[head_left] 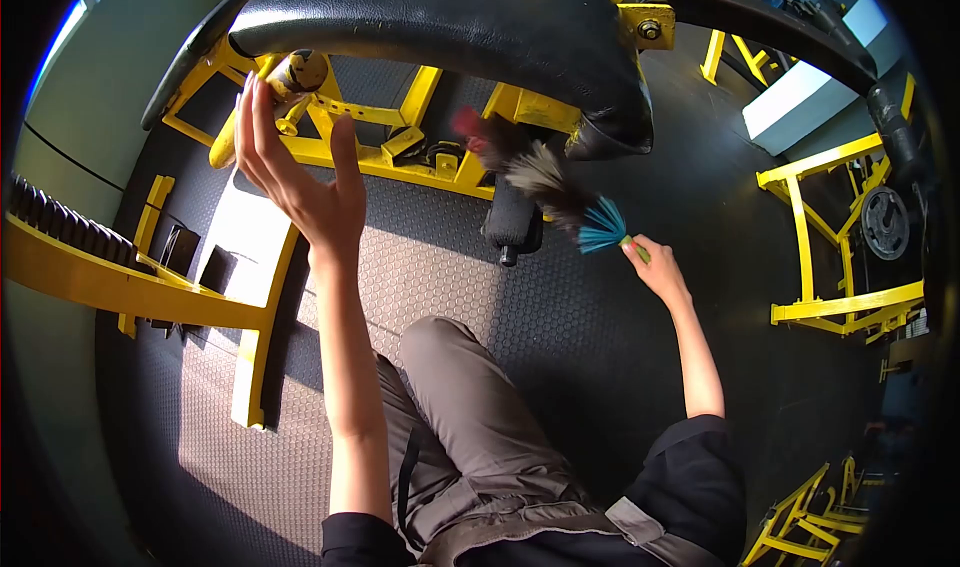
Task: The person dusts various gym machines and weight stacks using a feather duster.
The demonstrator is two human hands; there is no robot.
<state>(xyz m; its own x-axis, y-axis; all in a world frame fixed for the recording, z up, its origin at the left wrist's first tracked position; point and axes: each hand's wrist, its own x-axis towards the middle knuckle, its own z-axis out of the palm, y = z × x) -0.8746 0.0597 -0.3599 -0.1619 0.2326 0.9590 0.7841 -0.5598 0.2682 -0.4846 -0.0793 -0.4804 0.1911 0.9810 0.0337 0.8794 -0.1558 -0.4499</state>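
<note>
A feather duster (550,182) with pink, dark, pale and blue feathers is in my right hand (658,272), its short green handle wrapped by my fingers. Its pink tip is smeared by motion and lies just below the black padded bench (430,27) of a yellow-framed gym machine. My left hand (305,182) is raised with the fingers stretched and the thumb apart. Its fingertips are right at a worn yellow bar end (298,75) under the pad's left side. Below the pad, between my hands, hangs a black foam roller (513,217).
Another yellow machine frame (150,282) with a weight stack stands at the left. At the right are a yellow rack (800,237) and a round weight plate (885,223). Dark textured rubber flooring (450,267) runs beneath, partly sunlit. My knees are bent close to the bench.
</note>
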